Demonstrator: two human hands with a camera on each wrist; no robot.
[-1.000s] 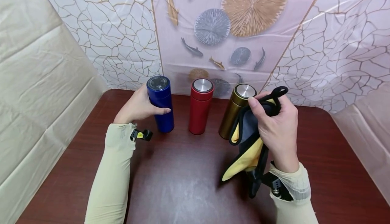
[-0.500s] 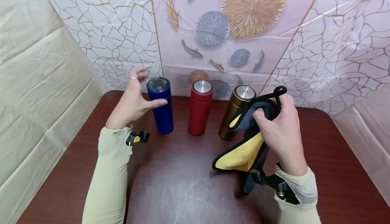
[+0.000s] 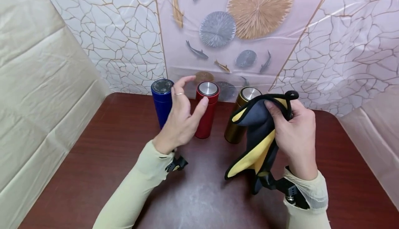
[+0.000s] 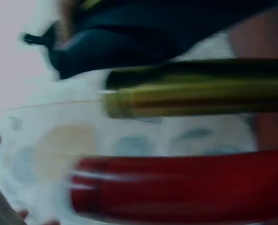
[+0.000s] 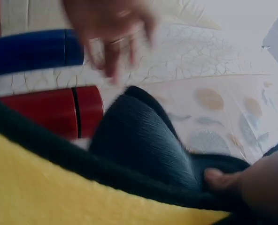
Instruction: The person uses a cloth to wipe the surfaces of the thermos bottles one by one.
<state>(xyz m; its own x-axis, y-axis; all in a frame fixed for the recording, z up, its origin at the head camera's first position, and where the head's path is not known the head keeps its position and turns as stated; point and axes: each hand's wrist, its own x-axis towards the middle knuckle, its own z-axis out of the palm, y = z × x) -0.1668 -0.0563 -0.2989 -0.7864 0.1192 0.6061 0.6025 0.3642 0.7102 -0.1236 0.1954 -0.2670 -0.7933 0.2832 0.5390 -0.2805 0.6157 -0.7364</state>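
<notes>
While head shows three bottles (image 3: 206, 122), wrists (each): two.

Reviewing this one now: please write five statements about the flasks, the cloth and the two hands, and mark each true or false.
1. The right hand holds a gray-and-yellow cloth. True.
2. The red flask stands between the blue flask and the gold flask. True.
3. The red flask lies on its side. False: it stands upright on the table.
4. A ring shows on the left hand. True.
5. The left hand grips the gold flask. False: it holds nothing, its fingers raised in front of the blue and red flasks.
</notes>
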